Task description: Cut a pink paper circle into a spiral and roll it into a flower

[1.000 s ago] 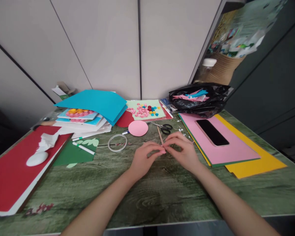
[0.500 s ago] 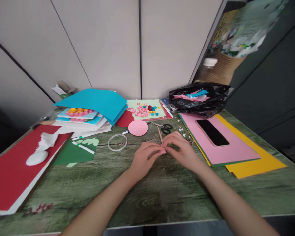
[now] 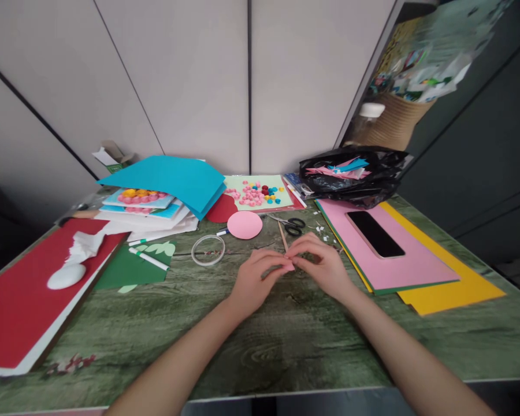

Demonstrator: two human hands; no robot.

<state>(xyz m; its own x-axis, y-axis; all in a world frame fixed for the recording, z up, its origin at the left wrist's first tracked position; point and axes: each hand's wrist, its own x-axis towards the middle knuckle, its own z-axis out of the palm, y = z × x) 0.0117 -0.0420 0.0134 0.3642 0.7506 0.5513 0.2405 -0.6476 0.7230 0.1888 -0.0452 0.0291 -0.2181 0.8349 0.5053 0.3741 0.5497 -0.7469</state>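
Note:
Between the fingertips of both hands is a small piece of pink paper [image 3: 289, 267], mostly covered by the fingers. My left hand [image 3: 257, 277] pinches it from the left, thumb and forefinger together. From the right, my right hand [image 3: 320, 263] pinches at the same piece, its fingers curled. Just beyond the fingers a thin wooden stick [image 3: 282, 234] lies on the table, its near end by the fingertips. Black-handled scissors [image 3: 292, 225] lie behind the right hand. A pink paper circle [image 3: 245, 225] is beyond the left hand, overlapping a red paper shape [image 3: 222, 209].
A roll of clear tape [image 3: 208, 250] and green paper [image 3: 130, 271] with markers lie left. Small coloured paper balls [image 3: 253, 196] sit on a pale sheet. A phone [image 3: 375, 233] rests on pink sheets [image 3: 407, 274] at right, before a black bag [image 3: 355, 188] of scraps.
Both hands keep pinching the pink paper, and slightly more of it shows between the fingertips. The camera view has shifted very slightly.

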